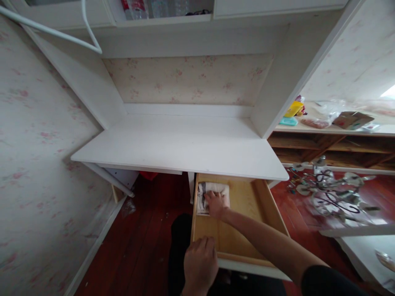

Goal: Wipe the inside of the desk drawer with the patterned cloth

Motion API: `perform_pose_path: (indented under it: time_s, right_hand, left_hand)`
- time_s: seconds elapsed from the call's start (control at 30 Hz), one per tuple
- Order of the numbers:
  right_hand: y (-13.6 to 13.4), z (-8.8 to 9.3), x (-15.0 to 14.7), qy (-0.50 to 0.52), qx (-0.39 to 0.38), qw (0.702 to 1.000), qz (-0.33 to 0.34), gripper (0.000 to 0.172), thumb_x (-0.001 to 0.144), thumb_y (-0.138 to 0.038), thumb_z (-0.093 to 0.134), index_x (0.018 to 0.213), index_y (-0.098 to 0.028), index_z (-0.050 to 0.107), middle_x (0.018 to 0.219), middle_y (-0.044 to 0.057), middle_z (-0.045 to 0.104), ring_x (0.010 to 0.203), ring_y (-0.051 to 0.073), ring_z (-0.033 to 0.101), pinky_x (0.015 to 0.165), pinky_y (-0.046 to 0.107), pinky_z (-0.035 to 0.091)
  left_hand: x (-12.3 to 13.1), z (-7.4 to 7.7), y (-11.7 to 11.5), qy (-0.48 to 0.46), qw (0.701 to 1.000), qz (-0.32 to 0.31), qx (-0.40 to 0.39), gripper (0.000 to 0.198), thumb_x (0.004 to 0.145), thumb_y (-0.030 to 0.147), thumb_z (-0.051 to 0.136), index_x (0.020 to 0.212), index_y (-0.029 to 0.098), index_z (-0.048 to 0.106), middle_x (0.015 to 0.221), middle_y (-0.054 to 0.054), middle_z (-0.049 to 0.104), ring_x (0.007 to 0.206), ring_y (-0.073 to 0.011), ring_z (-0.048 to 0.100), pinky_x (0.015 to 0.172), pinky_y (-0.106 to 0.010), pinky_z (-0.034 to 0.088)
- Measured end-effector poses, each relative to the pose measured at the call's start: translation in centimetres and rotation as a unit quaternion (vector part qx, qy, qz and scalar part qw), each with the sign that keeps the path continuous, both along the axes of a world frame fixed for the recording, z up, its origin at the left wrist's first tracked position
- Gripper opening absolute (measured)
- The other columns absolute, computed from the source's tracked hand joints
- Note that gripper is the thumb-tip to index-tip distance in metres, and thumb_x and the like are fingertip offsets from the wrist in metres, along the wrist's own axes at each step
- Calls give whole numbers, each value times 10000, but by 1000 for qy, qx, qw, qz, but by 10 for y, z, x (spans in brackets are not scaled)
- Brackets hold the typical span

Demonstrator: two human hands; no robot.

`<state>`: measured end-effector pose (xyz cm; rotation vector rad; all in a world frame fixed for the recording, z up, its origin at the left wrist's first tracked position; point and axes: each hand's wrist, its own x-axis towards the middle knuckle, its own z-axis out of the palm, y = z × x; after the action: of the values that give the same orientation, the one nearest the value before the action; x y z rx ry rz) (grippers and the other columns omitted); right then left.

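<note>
My right hand (217,204) reaches into an open wooden drawer (243,238). Its bent fingers are closed on a flat, pale folded paper (222,188) with dark printed patches, which lies in the drawer's back left part. Whether the fingertips go under the paper is hidden. At the drawer's front left corner, my left hand (201,263) is closed with its fingers curled over the edge. Above the drawer is the white desk top (173,142).
A metal chandelier (336,191) with several arms lies on the red floor (148,238) at right. Behind it, a low wooden shelf (327,146) carries bags and a box (353,120). Plastic bottles (159,8) stand in the hutch. A white tube frame (55,35) juts in at upper left.
</note>
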<state>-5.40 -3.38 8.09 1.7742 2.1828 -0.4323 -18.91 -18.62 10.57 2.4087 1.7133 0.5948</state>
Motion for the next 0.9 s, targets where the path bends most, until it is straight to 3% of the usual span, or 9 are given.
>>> perform_pose_path:
  time_s: [0.1,0.17,0.33,0.63,0.77,0.9]
  right_hand:
    - [19,-4,6,-15,13,1000,-14,650,857,-372,468,1479,-292,299,1531,142,267,1323,422,294,1029,639,104]
    - [25,-7,13,-15,12,1000,-12,646,853,-377,470,1475,-299,315,1552,127,238,1353,420,249,1044,616,68]
    - [21,-9,45,-14,3,1000,-24,597,867,-377,420,1454,-303,346,1556,99,254,1339,378,296,1007,592,202]
    - [-8,-7,148,-44,-3,996,-79,610,868,-288,410,1472,-263,325,1559,103,257,1346,383,305,977,635,296]
    - [-27,-8,164,-36,-6,997,-74,649,841,-243,438,1478,-253,315,1554,101,267,1349,357,321,946,558,403]
    - [-59,-11,166,-2,-15,999,-39,667,782,-223,496,1440,-238,386,1523,123,310,1273,342,432,917,493,462]
  left_hand:
    - [0,0,1,12,1000,-1,7,152,820,100,550,835,242,602,719,36,608,664,-140,583,611,-276,401]
    - [0,0,1,19,1000,-1,13,155,823,99,544,835,242,602,718,36,608,663,-141,582,607,-274,402]
    - [0,1,2,13,1000,-2,10,158,811,97,557,837,241,615,711,34,610,663,-130,586,607,-267,403]
    - [0,1,1,0,1000,-14,1,182,840,98,515,854,242,625,742,17,644,707,-141,608,636,-262,404]
    - [-1,5,1,3,1000,-17,-6,192,861,100,493,838,242,620,725,20,638,695,-141,607,629,-265,394]
    - [-1,7,2,1,1000,-15,-7,205,875,100,481,835,245,619,727,26,637,705,-142,612,638,-264,398]
